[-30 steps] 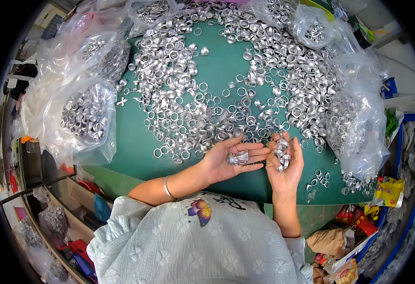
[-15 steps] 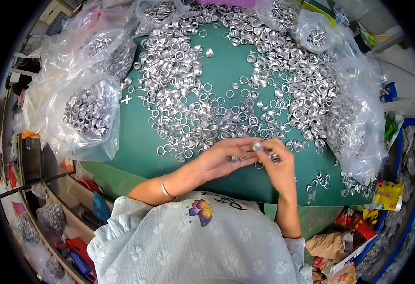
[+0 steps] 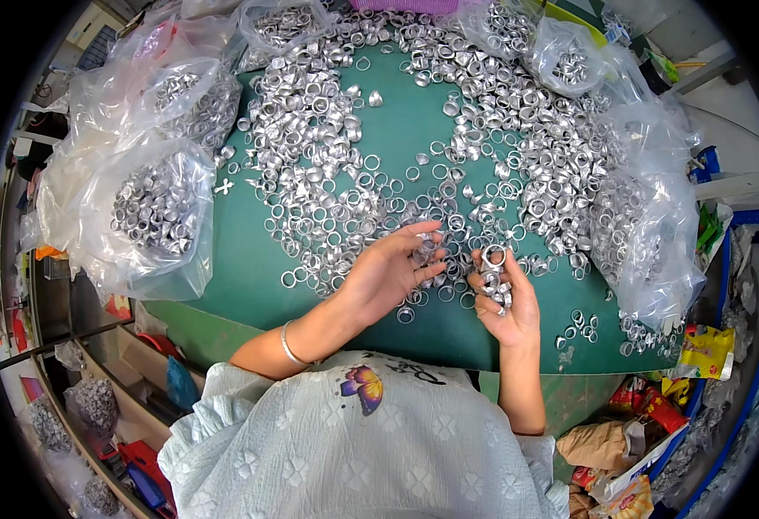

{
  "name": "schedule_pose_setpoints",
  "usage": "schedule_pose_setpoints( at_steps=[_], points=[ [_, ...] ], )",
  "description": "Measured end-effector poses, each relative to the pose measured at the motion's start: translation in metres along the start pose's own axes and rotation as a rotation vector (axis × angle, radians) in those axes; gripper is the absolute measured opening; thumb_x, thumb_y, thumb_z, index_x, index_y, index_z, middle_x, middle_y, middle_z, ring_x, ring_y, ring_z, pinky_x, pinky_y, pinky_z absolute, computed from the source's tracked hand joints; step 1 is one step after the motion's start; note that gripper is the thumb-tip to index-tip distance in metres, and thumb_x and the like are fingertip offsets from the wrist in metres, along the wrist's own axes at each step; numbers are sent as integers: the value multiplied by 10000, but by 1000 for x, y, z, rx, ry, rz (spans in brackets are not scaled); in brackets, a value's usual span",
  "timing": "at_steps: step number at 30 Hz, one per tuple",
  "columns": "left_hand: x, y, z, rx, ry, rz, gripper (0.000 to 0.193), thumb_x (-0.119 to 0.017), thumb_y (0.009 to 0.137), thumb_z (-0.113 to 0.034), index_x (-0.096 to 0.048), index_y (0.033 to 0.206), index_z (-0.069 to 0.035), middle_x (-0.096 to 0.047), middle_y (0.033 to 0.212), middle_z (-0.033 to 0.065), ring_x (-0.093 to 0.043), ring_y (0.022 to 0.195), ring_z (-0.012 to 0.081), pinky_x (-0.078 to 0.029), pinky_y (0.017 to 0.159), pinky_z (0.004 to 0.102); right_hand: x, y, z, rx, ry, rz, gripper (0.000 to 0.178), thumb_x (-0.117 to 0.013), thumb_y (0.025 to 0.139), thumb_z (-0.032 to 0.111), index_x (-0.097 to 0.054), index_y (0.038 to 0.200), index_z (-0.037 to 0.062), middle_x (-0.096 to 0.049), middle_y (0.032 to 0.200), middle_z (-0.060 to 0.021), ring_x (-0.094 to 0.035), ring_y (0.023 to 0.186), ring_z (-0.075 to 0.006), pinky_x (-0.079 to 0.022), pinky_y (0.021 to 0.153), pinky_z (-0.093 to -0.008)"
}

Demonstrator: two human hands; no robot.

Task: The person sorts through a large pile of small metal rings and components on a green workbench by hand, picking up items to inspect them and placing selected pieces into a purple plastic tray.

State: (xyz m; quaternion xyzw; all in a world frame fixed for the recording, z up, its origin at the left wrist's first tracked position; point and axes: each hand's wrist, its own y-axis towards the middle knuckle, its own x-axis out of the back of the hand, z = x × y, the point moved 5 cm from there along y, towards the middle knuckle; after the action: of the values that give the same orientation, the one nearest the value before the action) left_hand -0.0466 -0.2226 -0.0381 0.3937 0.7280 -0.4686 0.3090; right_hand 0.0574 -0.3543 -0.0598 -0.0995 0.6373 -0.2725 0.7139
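Firstly, at the left edge of the green desk [image 3: 241, 268] lies a clear plastic bag [image 3: 150, 216] filled with small silver metal rings, and more such bags [image 3: 180, 86] are piled behind it toward the far left corner. Across the middle of the desk a large loose heap of silver rings [image 3: 336, 147] is spread, from the far edge down to near the front edge. The left hand [image 3: 388, 272] rests over the near part of this heap, palm turned up and fingers half open; a few rings [image 3: 425, 248] lie against its fingertips, so its grip is loose and wide. Just beside it, the right hand [image 3: 505, 298] is closed around a stack of rings [image 3: 494, 281], and one ring [image 3: 493, 256] stands at the top between thumb and finger. The two hands are near but not touching. On the left wrist sits a thin silver bracelet [image 3: 288, 344]. At the right edge of the desk stand more clear bags of rings [image 3: 648, 233], and some single rings [image 3: 583, 329] lie near the front right corner.
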Motion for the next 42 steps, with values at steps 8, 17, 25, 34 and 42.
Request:
schedule_pose_setpoints(
  at_steps=[8,17,25,34,42],
  points=[
    [-2,-1,12,-17,254,-44,347,-534,878,-76,-492,1209,21,-556,1051,65,-564,932,153,-463,851,292,-17,-1,1,241,-519,-166,240,-466,950,220,-564,979,3,-627,935,-130,-592,621,-146,-370,361,-196],
    [-10,-1,22,-18,772,-68,335,-660,833,-194,-550,1088,-7,-547,843,-3,-495,627,50,-405,551,191,-25,0,5,379,-1053,-211,188,-495,926,110,-574,1053,-4,-611,762,-89,-539,534,-104,-390,418,-202],
    [11,-1,22,126,487,-58,203,-594,891,-185,-584,969,2,-493,695,-21,-388,506,40,-372,478,208,-33,0,20,775,-1541,-258,184,-514,893,49,-597,1043,-16,-592,953,-95,-591,686,-123,-456,531,-248],
    [9,1,37,178,510,20,220,-581,894,-184,-628,961,21,-610,812,38,-530,598,72,-430,506,204,-19,6,25,509,-1034,-225,210,-526,912,99,-603,1090,21,-622,932,-83,-530,562,-49,-377,397,-164],
    [3,-1,44,246,304,47,296,-531,921,-225,-584,1099,6,-623,955,75,-590,776,111,-520,701,277,-31,-3,24,541,-832,-200,220,-510,917,92,-576,1093,-21,-614,980,-125,-509,524,-64,-361,387,-171]
  ],
)
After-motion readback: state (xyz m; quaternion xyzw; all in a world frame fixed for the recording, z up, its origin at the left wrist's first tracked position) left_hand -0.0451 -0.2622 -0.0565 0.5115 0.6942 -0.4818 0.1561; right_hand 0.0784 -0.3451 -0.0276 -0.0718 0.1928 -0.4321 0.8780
